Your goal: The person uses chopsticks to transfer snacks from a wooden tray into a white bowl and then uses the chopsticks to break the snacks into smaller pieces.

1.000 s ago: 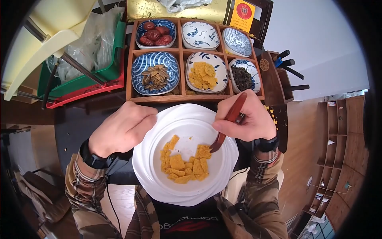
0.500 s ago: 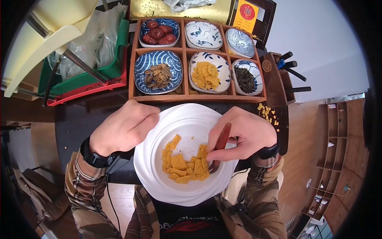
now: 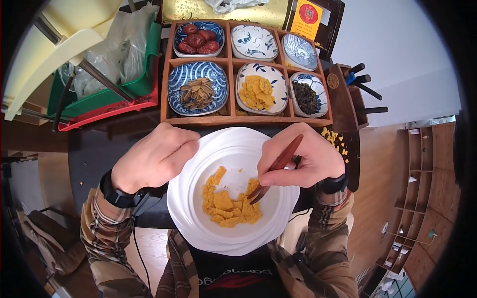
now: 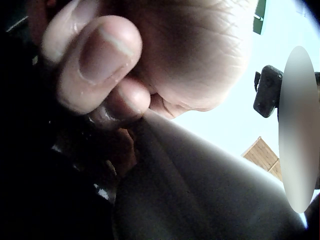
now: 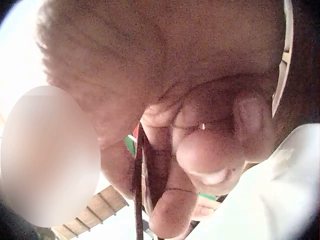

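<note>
My left hand (image 3: 155, 158) holds the rim of a wide white bowl (image 3: 186, 218) at its upper left; the left wrist view shows its curled fingers (image 4: 102, 62) right at the rim. Yellow crisps (image 3: 229, 211) lie in the middle of the bowl. Over the bowl's right side, my right hand (image 3: 304, 158) pinches reddish-brown wooden tongs (image 3: 288, 153). Their two slim tips point down to the left and overlap the crisps at the right of the pile. In the right wrist view, the arms of the tongs spread apart between thumb and fingers.
Behind the bowl stands a wooden divided box (image 3: 198, 120) with dishes of red dates (image 3: 201, 42), seeds (image 3: 198, 93), crisps (image 3: 257, 92) and dark tea leaves (image 3: 307, 98). Yellow crumbs (image 3: 335, 141) lie at the right. A green basket (image 3: 149, 54) stands at the left.
My right hand has moved down and left over the bowl. The tongs stood steeper half a second ago and now slant, tips shifted left onto the crisps. My left hand stays at the rim.
</note>
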Available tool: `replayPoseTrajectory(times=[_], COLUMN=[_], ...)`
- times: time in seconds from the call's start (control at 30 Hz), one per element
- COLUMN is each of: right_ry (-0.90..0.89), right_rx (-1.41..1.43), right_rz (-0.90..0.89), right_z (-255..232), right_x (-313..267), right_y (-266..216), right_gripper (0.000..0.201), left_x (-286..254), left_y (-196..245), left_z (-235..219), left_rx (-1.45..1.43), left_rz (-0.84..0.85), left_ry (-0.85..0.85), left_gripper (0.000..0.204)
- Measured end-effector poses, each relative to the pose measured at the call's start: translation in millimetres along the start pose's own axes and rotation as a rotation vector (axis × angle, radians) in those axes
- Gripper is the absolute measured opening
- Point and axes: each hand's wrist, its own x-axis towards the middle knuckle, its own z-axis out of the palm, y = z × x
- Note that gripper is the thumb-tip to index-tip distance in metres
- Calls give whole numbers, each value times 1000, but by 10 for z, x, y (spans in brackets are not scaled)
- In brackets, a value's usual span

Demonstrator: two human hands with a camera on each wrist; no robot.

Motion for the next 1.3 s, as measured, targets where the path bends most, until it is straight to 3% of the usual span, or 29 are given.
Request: replayPoseTrajectory(times=[0.33, 0.53, 0.73, 0.83, 0.9, 1.0, 1.23, 1.3], right_ry=[-43, 26, -76, -114, -126, -36, -13, 6], right_rx=[-60, 31, 41, 23, -12, -40, -77, -110], right_rz=[6, -19, -9, -130, -65, -22, 1, 97], right_z=[-56, -35, -23, -11, -36, -22, 0, -3], right_x=[-36, -30, -18, -9, -26, -61, -34, -20], right_y=[15, -15, 1, 40, 3, 55, 19, -25], right_gripper=[6, 10, 4, 4, 3, 3, 4, 9], left_x=[5, 4, -3, 1, 2, 1, -5, -9], left_y=[-3, -28, -26, -9, -39, -32, -30, -67], left_z=[0, 5, 4, -7, 11, 4, -2, 6], left_rx=[1, 38, 39, -7, 26, 18, 23, 68], left_rz=[11, 31, 30, -28, 34, 24, 14, 55], left_ry=[14, 1, 1, -16, 2, -1, -12, -17], left_gripper=[25, 25, 24, 23, 24, 24, 23, 22])
